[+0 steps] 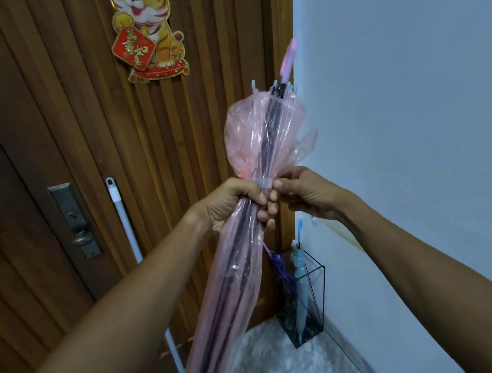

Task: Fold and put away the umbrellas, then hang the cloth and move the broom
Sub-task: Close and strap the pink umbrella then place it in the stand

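Risks as I see them: the strap (264, 182) doesn't look fastened. If the right hand (307, 192) lets go before it catches, the canopy above the grip balloons out, and it's puffed up there as it is. The film looks thin and slick, so the left hand (234, 203) could slide along the shaft and lose the bunch. Rib tips at the top could snag the plastic if it gets twisted harder. The stand (323, 294) holds a purple umbrella (279, 269) and a blue umbrella (299, 279), and a loosely tied pink umbrella (267, 140) would likely foul on them going in. I can't tell if the strap closes by snap or velcro.

Position: the pink umbrella is high above the stand and a bit left of it, tilted. Its handle (287, 57) end is up and its tip end runs out of frame at the bottom. The left hand wraps right round the gathered canopy just under the strap, fingers (265, 212) curled tight and gripping it. The right hand comes in from the other side, thumb and fingertips (278, 184) pinching the strap end. The two hands look to be touching at the strap. The broom (125, 219) leans well left of the stand, untouched
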The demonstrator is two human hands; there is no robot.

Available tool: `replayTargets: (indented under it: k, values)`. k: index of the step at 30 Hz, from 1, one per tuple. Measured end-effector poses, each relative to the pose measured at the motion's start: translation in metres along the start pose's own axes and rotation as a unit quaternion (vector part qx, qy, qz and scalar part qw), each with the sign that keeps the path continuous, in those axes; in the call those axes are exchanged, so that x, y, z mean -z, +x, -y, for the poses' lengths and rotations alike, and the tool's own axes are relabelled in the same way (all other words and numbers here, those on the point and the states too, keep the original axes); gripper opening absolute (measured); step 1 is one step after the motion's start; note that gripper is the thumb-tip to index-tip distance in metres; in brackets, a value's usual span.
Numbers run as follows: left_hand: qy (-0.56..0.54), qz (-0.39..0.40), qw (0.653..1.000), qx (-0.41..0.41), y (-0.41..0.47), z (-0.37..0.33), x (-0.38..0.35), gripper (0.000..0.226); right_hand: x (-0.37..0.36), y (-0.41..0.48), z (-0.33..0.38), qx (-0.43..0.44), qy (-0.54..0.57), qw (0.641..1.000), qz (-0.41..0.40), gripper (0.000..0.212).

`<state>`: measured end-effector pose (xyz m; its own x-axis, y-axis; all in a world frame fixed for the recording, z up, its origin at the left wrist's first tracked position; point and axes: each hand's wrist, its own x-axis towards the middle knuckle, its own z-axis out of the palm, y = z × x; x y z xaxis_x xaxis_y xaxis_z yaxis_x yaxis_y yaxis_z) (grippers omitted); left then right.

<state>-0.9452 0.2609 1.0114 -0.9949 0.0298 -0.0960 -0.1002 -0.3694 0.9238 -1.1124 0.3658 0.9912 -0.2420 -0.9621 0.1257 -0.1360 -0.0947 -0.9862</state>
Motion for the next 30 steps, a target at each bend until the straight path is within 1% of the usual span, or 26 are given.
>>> replayTargets:
  k: [4, 5, 6, 7, 8, 10, 11, 12, 13, 14, 15, 17, 18, 20, 22, 23, 25, 27, 29, 30]
  values:
    - [0.018, 0.051, 0.998, 0.017, 0.003, 0.004, 0.001, 0.024, 0.008, 0.003, 0.000, -0.001, 0.017, 0.998, 0.056, 0.010]
    - [0.036, 0.053, 0.998, 0.022, 0.004, 0.004, 0.004, 0.029, 0.008, 0.002, 0.001, 0.005, 0.034, 0.997, 0.069, 0.019]
    - [0.056, 0.049, 0.997, 0.030, 0.005, 0.005, 0.006, 0.037, 0.007, 0.000, 0.003, 0.011, 0.058, 0.996, 0.066, 0.031]
    - [0.075, 0.039, 0.996, 0.037, 0.005, 0.007, 0.008, 0.045, 0.004, -0.002, 0.006, 0.025, 0.075, 0.995, 0.058, 0.036]
    - [0.090, 0.023, 0.995, 0.041, 0.004, 0.008, 0.010, 0.053, 0.002, -0.003, 0.008, 0.041, 0.079, 0.995, 0.041, 0.032]
    - [0.092, -0.037, 0.995, 0.032, 0.005, 0.013, 0.012, 0.061, -0.001, -0.002, 0.011, 0.061, 0.071, 0.996, -0.002, 0.012]
    - [0.081, -0.082, 0.993, 0.014, 0.006, 0.017, 0.012, 0.062, -0.003, -0.001, 0.012, 0.060, 0.058, 0.996, -0.034, 0.006]
    - [0.075, -0.132, 0.988, -0.011, 0.008, 0.022, 0.012, 0.061, -0.003, 0.002, 0.010, 0.058, 0.035, 0.995, -0.077, 0.014]
    - [0.082, -0.174, 0.981, -0.038, 0.010, 0.027, 0.011, 0.058, -0.005, 0.006, 0.009, 0.059, 0.005, 0.991, -0.116, 0.027]
    - [0.113, -0.207, 0.970, -0.059, 0.012, 0.031, 0.009, 0.055, -0.007, 0.008, 0.007, 0.063, -0.032, 0.985, -0.154, 0.039]
    - [0.162, -0.236, 0.955, -0.077, 0.014, 0.036, 0.008, 0.054, -0.009, 0.011, 0.006, 0.069, -0.065, 0.978, -0.184, 0.047]
    - [0.243, -0.309, 0.913, -0.114, 0.022, 0.043, 0.004, 0.066, -0.014, 0.014, 0.006, 0.076, -0.078, 0.972, -0.208, 0.048]
    - [0.250, -0.359, 0.891, -0.121, 0.025, 0.044, 0.003, 0.065, -0.017, 0.015, 0.008, 0.076, -0.072, 0.973, -0.203, 0.047]
    - [0.240, -0.454, 0.850, -0.119, 0.027, 0.044, 0.002, 0.043, -0.021, 0.017, 0.015, 0.070, -0.104, 0.975, -0.184, 0.045]
    - [0.220, -0.498, 0.828, -0.133, 0.026, 0.041, 0.005, 0.024, -0.022, 0.016, 0.019, 0.050, -0.174, 0.965, -0.190, 0.033]
    - [0.208, -0.505, 0.825, -0.145, 0.024, 0.038, 0.008, 0.019, -0.022, 0.014, 0.020, 0.039, -0.190, 0.962, -0.194, 0.031]
    - [0.179, -0.501, 0.833, -0.154, 0.018, 0.031, 0.015, 0.016, -0.021, 0.011, 0.020, 0.026, -0.195, 0.963, -0.186, 0.041]
    - [0.137, -0.473, 0.857, -0.153, 0.011, 0.023, 0.019, 0.017, -0.021, 0.004, 0.020, 0.033, -0.196, 0.967, -0.160, 0.049]
    - [0.103, -0.419, 0.889, -0.152, 0.007, 0.016, 0.020, 0.019, -0.017, 0.000, 0.020, 0.041, -0.176, 0.975, -0.132, 0.055]
    - [0.094, -0.376, 0.910, -0.147, 0.005, 0.014, 0.019, 0.018, -0.016, -0.003, 0.021, 0.042, -0.162, 0.979, -0.117, 0.056]
